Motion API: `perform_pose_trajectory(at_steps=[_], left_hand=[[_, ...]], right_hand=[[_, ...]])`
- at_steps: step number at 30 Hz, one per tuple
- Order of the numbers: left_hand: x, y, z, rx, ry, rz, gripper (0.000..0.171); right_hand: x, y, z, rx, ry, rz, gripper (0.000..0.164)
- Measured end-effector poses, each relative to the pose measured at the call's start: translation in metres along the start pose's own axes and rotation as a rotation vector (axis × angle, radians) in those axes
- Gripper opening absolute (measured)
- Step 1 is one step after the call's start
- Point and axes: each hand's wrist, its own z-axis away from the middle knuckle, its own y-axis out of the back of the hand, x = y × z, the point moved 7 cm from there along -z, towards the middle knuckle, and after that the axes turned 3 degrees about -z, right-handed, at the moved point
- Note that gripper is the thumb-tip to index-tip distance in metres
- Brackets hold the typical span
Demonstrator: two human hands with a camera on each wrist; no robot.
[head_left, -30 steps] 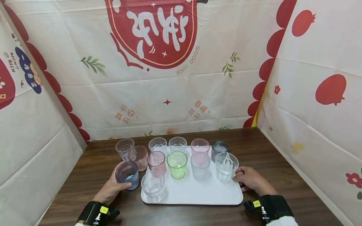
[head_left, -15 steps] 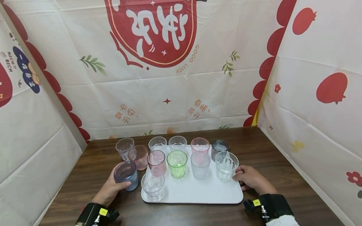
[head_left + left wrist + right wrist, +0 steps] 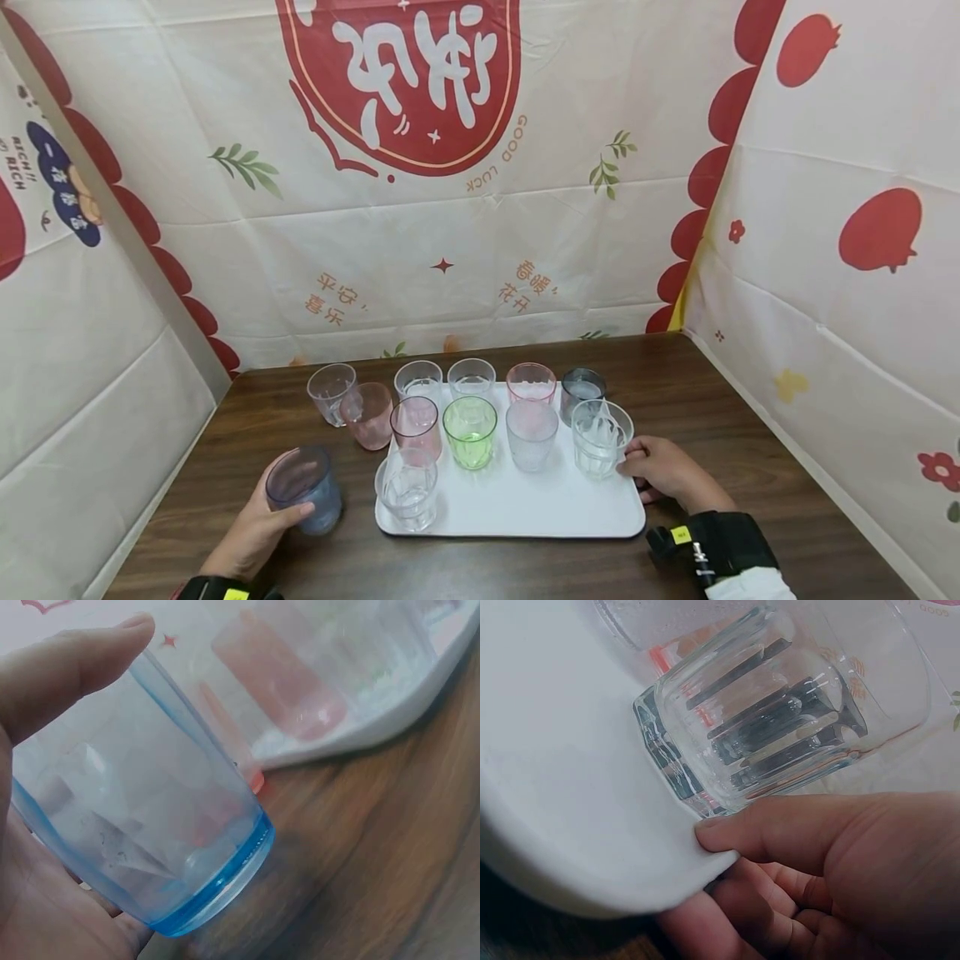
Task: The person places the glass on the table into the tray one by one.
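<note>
My left hand (image 3: 251, 529) grips a blue drinking glass (image 3: 318, 496) left of the white tray (image 3: 525, 512), thumb across its near side. In the left wrist view the tilted glass (image 3: 142, 817) has nothing visible in it, and its blue base hangs over the wood. My right hand (image 3: 667, 471) pinches the tray's right edge, with the thumb on top and fingers beneath. Right by that thumb stands a clear fluted glass (image 3: 757, 712). On the tray are also a green glass (image 3: 470, 433), a pink glass (image 3: 416, 425) and a pale frosted glass (image 3: 531, 437).
A clear glass (image 3: 408, 496) occupies the tray's front left corner. Along its back stand clear glasses, a pink-rimmed glass (image 3: 531, 385) and a dark grey glass (image 3: 581, 398). Left of the tray, a pink glass (image 3: 371, 425) and a clear glass (image 3: 330, 400) sit on the brown table (image 3: 420, 571).
My left hand has carried the blue glass leftward and a little nearer to me, away from the tray. My right hand keeps its hold on the tray edge.
</note>
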Motion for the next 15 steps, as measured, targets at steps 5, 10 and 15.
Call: perform_pose_trajectory(at_steps=[5, 10, 15], left_hand=[[0.019, -0.014, 0.01, -0.096, -0.113, 0.073, 0.076], [0.041, -0.033, 0.014, -0.18, -0.165, 0.098, 0.078], [0.058, -0.046, 0.012, -0.191, -0.139, 0.103, 0.078]], right_hand=[[-0.001, 0.0, 0.0, -0.004, 0.0, -0.003, 0.04], [-0.001, 0.001, -0.001, -0.01, 0.01, -0.007, 0.04], [0.001, 0.0, -0.002, -0.01, 0.017, 0.003, 0.038]])
